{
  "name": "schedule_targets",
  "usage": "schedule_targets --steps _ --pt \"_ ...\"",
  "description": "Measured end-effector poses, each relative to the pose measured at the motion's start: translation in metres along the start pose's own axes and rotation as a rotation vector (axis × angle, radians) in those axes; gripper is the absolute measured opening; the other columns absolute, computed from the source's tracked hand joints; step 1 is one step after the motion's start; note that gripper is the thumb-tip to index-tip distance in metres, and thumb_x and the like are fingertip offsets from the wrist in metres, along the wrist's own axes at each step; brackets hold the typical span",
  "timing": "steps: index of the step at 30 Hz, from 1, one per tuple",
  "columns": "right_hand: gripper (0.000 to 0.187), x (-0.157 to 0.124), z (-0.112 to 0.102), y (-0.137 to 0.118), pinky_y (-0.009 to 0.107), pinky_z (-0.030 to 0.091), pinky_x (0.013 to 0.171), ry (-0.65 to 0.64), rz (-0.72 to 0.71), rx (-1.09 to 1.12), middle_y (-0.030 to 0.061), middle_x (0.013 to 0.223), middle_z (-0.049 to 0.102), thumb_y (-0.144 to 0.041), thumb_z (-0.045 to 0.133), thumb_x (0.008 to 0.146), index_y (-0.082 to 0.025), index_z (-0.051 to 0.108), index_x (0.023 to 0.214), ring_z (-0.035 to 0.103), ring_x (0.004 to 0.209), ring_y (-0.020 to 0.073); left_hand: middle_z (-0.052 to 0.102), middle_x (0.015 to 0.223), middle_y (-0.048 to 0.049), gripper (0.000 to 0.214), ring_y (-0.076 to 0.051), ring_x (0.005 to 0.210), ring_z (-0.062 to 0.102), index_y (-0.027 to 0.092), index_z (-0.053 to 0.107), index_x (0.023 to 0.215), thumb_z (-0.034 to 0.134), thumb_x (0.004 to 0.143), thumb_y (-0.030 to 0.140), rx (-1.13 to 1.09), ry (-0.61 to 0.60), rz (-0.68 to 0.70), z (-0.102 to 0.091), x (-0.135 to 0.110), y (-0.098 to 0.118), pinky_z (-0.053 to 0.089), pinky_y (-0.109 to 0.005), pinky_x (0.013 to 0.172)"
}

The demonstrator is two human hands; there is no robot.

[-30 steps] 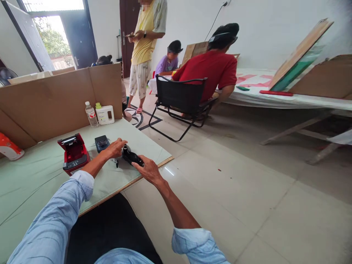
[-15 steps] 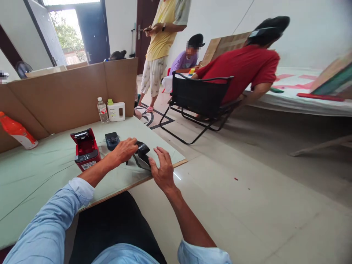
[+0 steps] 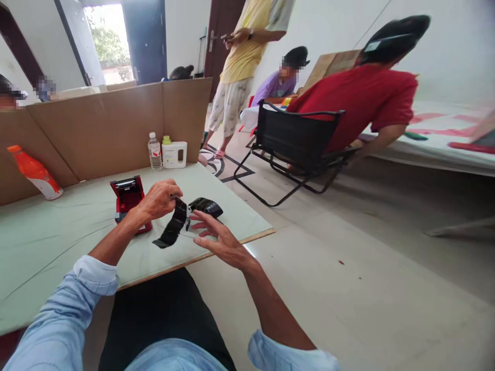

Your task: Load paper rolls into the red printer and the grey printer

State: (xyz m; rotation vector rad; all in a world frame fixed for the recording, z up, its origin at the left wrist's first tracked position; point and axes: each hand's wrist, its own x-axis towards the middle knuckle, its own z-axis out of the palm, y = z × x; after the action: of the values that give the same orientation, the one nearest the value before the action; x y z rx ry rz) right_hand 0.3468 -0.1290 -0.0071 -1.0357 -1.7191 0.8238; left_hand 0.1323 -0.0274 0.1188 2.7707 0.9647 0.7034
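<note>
A glossy black curled strip [image 3: 174, 225] hangs from the fingertips of my left hand [image 3: 159, 201], just above the tabletop. Its exact kind is unclear. My right hand [image 3: 220, 241] is open beside it, fingers spread and pointing left. Just beyond those fingers, a second black curled piece [image 3: 208, 206] rests on the table; whether it joins the held strip I cannot tell. Behind my left wrist stands a small red printer-like box [image 3: 129, 196] with its lid up, partly covered by my forearm.
On the pale green table [image 3: 93, 206], a clear bottle [image 3: 155, 153] and a white jug [image 3: 175, 154] stand against a cardboard screen [image 3: 112, 129]. An orange bottle [image 3: 36, 175] leans at left. A person in red [image 3: 359, 103] sits in a black folding chair [image 3: 297, 129]; others are behind.
My left hand has lifted the black strip and shifted left, stretching it out from the curled piece. My right hand has turned leftward. The small dark device is now hidden behind my left hand.
</note>
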Motion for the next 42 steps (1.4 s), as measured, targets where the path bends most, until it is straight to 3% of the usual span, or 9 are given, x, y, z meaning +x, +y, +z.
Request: schedule_targets --steps 5,8,10,15,18,21,26,34,42 --pt "0.079 0.032 0.046 0.002 0.047 0.064 0.092 0.322 -0.15 -0.193 0.0185 0.157 0.051 -0.036 0.074 0.092 -0.026 0.042 0.164 0.071 0.107 0.0277 0.077 0.095 -0.0065 0.036 -0.017 0.082 0.072 0.018 0.084 0.089 0.058 0.074 -0.002 -0.09 0.062 0.004 -0.019 -0.016 0.005 0.057 -0.028 0.079" --pt "0.049 0.062 0.063 -0.014 0.042 0.064 0.088 0.431 -0.316 -0.158 0.0156 0.149 0.06 -0.03 0.063 0.1 -0.026 0.061 0.148 0.07 0.109 0.0254 0.078 0.096 -0.0062 0.031 -0.016 0.084 0.072 0.019 0.084 0.089 0.061 0.077 0.002 -0.194 0.135 -0.02 -0.031 -0.031 -0.006 0.057 -0.026 0.078" --pt "0.028 0.084 0.067 -0.025 0.039 0.062 0.089 0.375 -0.377 -0.084 0.0115 0.128 0.072 -0.027 0.058 0.103 -0.025 0.074 0.125 0.071 0.107 0.0236 0.078 0.096 -0.0066 0.025 -0.017 0.085 0.072 0.019 0.085 0.09 0.065 0.079 0.009 -0.273 0.194 -0.082 -0.039 -0.046 -0.024 0.057 -0.025 0.075" --pt "0.023 0.134 0.087 -0.028 0.033 0.057 0.08 0.151 -0.359 0.009 0.0062 0.09 0.075 -0.027 0.058 0.101 -0.019 0.077 0.09 0.07 0.085 0.0206 0.079 0.096 -0.0071 0.017 -0.02 0.09 0.072 0.019 0.086 0.091 0.075 0.078 0.024 -0.333 0.279 -0.325 -0.044 -0.093 -0.082 0.057 -0.029 0.08" --pt "0.021 0.151 0.107 -0.02 0.03 0.054 0.073 0.11 -0.265 -0.012 0.0029 0.079 0.072 -0.031 0.066 0.097 -0.019 0.076 0.084 0.065 0.073 0.018 0.08 0.098 -0.0055 0.018 -0.022 0.093 0.073 0.02 0.085 0.09 0.077 0.076 0.028 -0.338 0.292 -0.438 -0.03 -0.116 -0.109 0.057 -0.031 0.083" --pt "0.013 0.158 0.12 -0.013 0.03 0.055 0.075 0.025 -0.239 0.009 0.0035 0.09 0.077 -0.032 0.075 0.09 -0.02 0.078 0.095 0.068 0.077 0.018 0.081 0.097 -0.007 0.017 -0.022 0.092 0.073 0.019 0.085 0.087 0.078 0.074 0.029 -0.357 0.353 -0.497 -0.013 -0.126 -0.124 0.057 -0.032 0.084" --pt "0.021 0.164 0.12 -0.01 0.03 0.055 0.083 -0.123 -0.295 -0.003 0.0047 0.098 0.081 -0.018 0.068 0.085 -0.021 0.082 0.1 0.074 0.091 0.021 0.08 0.091 -0.0062 0.015 -0.021 0.088 0.071 0.019 0.084 0.083 0.077 0.073 0.028 -0.277 0.317 -0.516 -0.003 -0.126 -0.127 0.054 -0.031 0.083" --pt "0.032 0.18 0.116 -0.023 0.029 0.053 0.082 -0.19 -0.242 -0.188 0.0021 0.094 0.083 -0.009 0.064 0.08 -0.02 0.085 0.102 0.076 0.09 0.0229 0.059 0.057 0.0015 0.016 -0.015 0.062 0.056 0.015 0.077 0.068 0.063 0.072 0.021 -0.049 -0.008 -0.586 -0.022 -0.112 -0.125 0.035 -0.026 0.059" --pt "0.03 0.184 0.118 -0.039 0.027 0.05 0.082 -0.238 -0.217 -0.353 0.0034 0.1 0.084 -0.013 0.064 0.088 -0.023 0.086 0.105 0.075 0.092 0.021 0.073 0.071 -0.0106 0.014 -0.028 0.083 0.071 0.019 0.078 0.071 0.065 0.073 0.022 0.162 -0.015 -0.705 -0.008 -0.101 -0.126 0.04 -0.03 0.067"
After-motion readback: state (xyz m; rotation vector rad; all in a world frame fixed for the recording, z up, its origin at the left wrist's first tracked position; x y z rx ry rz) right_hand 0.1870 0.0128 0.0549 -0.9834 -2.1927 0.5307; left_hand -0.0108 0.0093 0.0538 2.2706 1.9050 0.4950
